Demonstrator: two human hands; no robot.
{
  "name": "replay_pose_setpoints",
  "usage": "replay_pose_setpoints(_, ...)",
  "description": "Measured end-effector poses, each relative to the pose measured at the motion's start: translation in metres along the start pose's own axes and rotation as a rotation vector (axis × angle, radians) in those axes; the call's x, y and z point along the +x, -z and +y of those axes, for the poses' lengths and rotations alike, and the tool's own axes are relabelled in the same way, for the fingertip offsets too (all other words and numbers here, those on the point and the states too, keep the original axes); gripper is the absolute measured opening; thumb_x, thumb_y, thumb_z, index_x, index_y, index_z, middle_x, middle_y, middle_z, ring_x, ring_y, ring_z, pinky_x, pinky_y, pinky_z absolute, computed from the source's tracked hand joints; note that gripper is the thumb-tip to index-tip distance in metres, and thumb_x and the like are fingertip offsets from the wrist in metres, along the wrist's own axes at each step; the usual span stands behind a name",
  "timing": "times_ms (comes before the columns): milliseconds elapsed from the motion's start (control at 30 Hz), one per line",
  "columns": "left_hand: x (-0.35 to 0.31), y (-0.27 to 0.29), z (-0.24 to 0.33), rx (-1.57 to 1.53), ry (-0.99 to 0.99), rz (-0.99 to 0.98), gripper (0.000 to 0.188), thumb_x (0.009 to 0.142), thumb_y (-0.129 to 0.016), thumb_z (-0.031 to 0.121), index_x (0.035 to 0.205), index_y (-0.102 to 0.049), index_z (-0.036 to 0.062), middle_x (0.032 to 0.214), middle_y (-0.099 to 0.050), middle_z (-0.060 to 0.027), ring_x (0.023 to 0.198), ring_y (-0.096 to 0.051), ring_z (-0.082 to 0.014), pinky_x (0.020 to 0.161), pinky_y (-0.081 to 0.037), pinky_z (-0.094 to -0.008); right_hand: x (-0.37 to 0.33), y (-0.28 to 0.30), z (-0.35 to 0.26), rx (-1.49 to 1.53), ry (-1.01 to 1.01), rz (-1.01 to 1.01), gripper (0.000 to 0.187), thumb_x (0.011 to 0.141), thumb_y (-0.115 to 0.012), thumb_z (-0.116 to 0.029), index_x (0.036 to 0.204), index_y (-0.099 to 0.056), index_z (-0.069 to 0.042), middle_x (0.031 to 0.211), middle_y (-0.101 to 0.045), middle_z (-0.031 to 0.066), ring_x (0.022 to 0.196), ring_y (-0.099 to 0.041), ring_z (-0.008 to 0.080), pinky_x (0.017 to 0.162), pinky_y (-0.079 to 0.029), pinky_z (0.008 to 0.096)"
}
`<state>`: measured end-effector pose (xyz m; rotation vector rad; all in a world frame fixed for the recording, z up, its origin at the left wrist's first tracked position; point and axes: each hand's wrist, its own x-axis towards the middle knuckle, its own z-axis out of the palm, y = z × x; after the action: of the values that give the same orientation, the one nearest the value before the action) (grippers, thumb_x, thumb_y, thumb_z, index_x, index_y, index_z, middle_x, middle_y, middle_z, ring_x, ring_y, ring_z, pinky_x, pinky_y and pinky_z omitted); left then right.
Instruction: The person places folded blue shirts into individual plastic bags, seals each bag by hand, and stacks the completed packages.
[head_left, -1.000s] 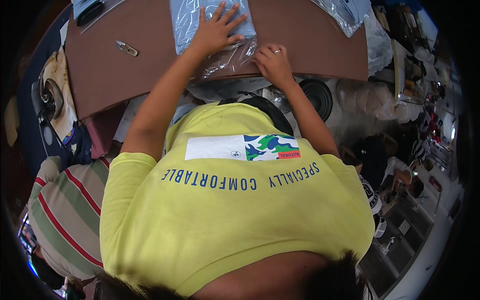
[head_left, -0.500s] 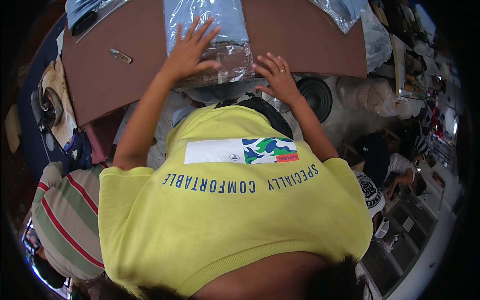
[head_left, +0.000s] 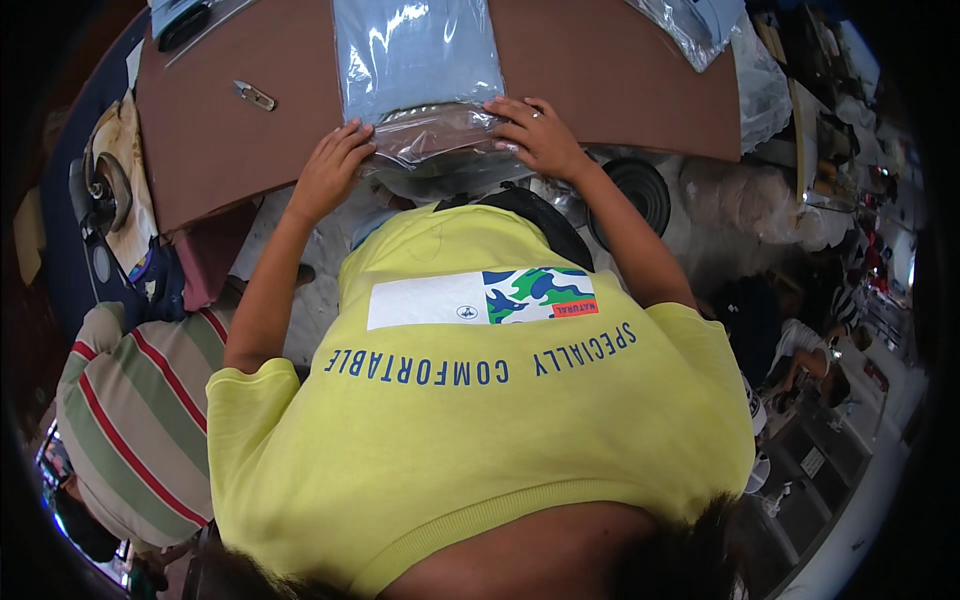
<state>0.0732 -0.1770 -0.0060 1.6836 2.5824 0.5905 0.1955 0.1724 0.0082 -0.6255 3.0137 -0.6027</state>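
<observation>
A clear plastic bag (head_left: pixel 430 138) with a folded light-blue garment (head_left: pixel 415 55) inside lies on the brown table (head_left: pixel 610 85), its loose end reaching over the near edge. My left hand (head_left: pixel 338 168) grips the left side of that loose end, fingers bent onto the film. On the opposite side, my right hand (head_left: pixel 538 138), with a ring on one finger, holds the right edge near the garment's corner. Between the two hands the film is drawn across and creased. Both thumbs are partly hidden.
Small thread snips (head_left: pixel 256 95) lie on the table to the left. Another bagged blue garment (head_left: pixel 690 28) is at the far right, and a dark object (head_left: pixel 184 26) sits at the far left. A round black stool top (head_left: pixel 640 198) stands below the table edge. A person in a striped shirt (head_left: pixel 150 430) is close on my left.
My left hand has come down off the garment to the bag's left edge. The right hand has moved up onto its right edge. Both have closed on the film.
</observation>
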Motion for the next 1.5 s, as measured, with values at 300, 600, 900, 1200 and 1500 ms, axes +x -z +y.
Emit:
replay_pose_setpoints(300,0.042,0.006,0.006,-0.315,0.552,0.408,0.014,0.09,-0.054,0.019,0.094,-0.054,0.0063,0.088,-0.064,-0.0141,0.079,-0.062,-0.0346,0.066,-0.047,-0.0419,0.031,-0.007,0.016,0.237,-0.365,0.362,0.017,0.089,-0.053,-0.019,0.104,-0.057,-0.012,0.1,-0.066,0.004,0.091,-0.061,0.0219,0.082,-0.042,0.038)
replay_pose_setpoints(600,0.08,-0.022,-0.018,-0.086,0.748,0.586,0.023,0.092,-0.05,0.033,0.097,-0.05,0.0105,0.076,-0.065,-0.0172,0.07,-0.062,-0.039,0.061,-0.047,-0.0482,0.088,-0.012,0.026,0.396,-0.631,0.457,0.029,0.096,-0.04,-0.039,0.099,-0.051,-0.013,0.061,-0.063,0.0059,0.063,-0.063,0.0328,0.061,-0.048,0.0436)
replay_pose_setpoints(900,0.091,-0.013,-0.021,-0.001,0.857,0.381,0.028,0.093,-0.044,0.04,0.095,-0.046,0.0116,0.07,-0.063,-0.0205,0.068,-0.061,-0.0426,0.06,-0.045,-0.0528,0.109,-0.015,0.028,0.11,-0.812,0.372,0.03,0.096,-0.036,-0.038,0.101,-0.049,-0.011,0.079,-0.065,0.0197,0.076,-0.061,0.0422,0.068,-0.046,0.0505)
replay_pose_setpoints(1200,0.097,-0.015,-0.027,-0.036,0.954,0.423,0.03,0.094,-0.042,0.039,0.097,-0.045,0.0089,0.072,-0.064,-0.0213,0.07,-0.062,-0.0434,0.061,-0.046,-0.0524,0.12,-0.005,0.018,-0.002,-0.903,0.313,0.032,0.096,-0.035,-0.038,0.103,-0.05,-0.011,0.081,-0.065,0.0207,0.082,-0.062,0.0416,0.071,-0.047,0.0509)
replay_pose_setpoints(1500,0.117,-0.012,-0.021,0.257,1.088,0.153,0.028,0.089,-0.049,0.035,0.1,-0.05,0.0082,0.099,-0.062,-0.0207,0.098,-0.059,-0.0354,0.082,-0.042,-0.0548,0.144,-0.002,0.019,-0.167,-1.011,0.063,0.029,0.091,-0.044,-0.033,0.105,-0.054,-0.01,0.093,-0.065,0.0189,0.091,-0.064,0.0334,0.076,-0.049,0.0465)
